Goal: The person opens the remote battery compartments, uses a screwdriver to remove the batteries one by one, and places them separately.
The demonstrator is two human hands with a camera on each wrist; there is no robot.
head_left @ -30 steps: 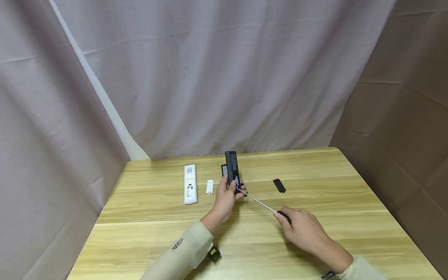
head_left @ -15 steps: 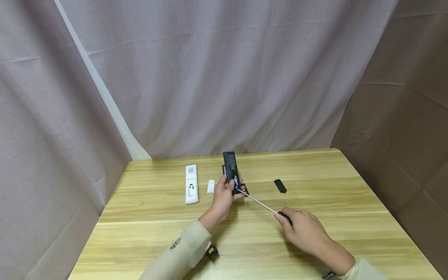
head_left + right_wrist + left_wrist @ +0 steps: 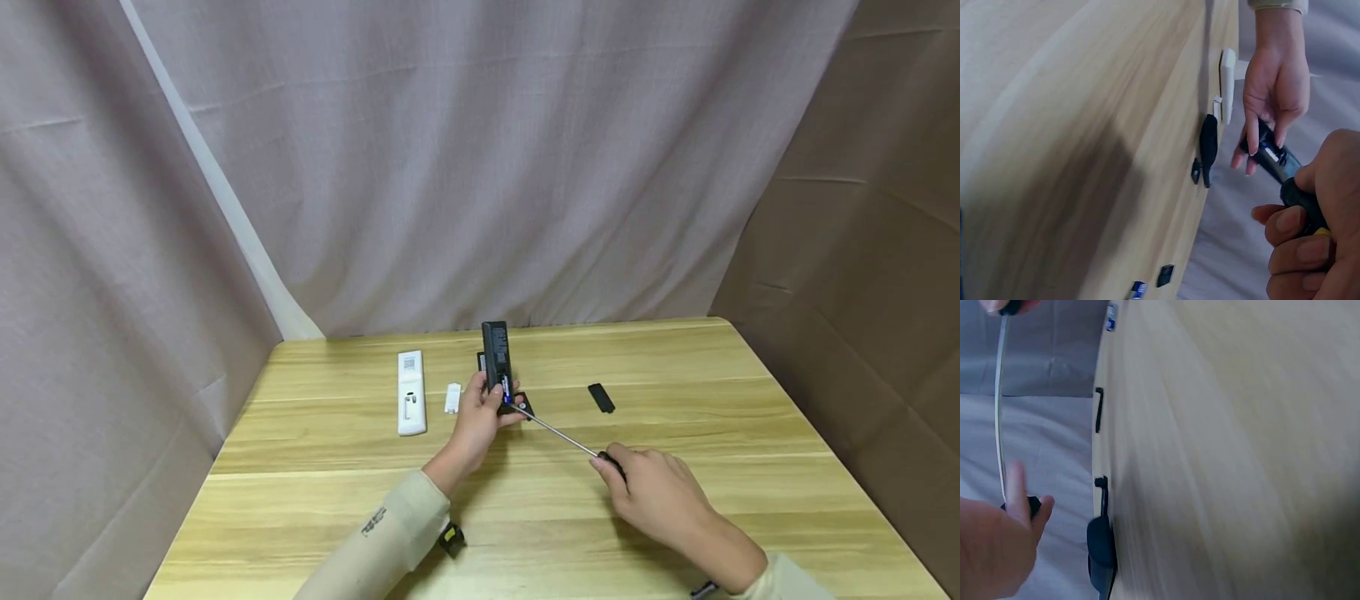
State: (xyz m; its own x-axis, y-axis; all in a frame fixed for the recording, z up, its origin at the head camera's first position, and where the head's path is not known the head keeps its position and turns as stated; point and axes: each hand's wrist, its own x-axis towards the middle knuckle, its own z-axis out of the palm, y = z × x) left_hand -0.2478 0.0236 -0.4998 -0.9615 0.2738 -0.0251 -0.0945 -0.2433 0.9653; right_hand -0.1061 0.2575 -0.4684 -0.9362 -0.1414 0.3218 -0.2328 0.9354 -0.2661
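Note:
My left hand [image 3: 474, 423] holds a black remote control [image 3: 495, 346] above the table, its back towards me. Its battery compartment is uncovered, and a blue-and-silver battery [image 3: 506, 388] lies inside. In my right hand [image 3: 666, 500] I grip a screwdriver [image 3: 558, 433] with a long thin metal shaft. Its tip meets the lower end of the compartment, by the battery; exact contact is too small to tell. The right wrist view shows my fingers curled round the screwdriver's black handle [image 3: 1304, 203], with the left hand [image 3: 1280, 87] on the remote beyond.
Left on the wooden table [image 3: 315, 517] lie a white remote [image 3: 410, 396] with an uncovered compartment and a white cover [image 3: 452, 398]. A black cover [image 3: 601, 397] lies right. Another black object [image 3: 525, 406] is partly hidden behind the held remote. A loose battery [image 3: 1138, 290] appears in the right wrist view.
The held remote has shifted and tilted slightly, left and then back right. The screwdriver tip stays at the compartment's lower end, and both hands keep their hold.

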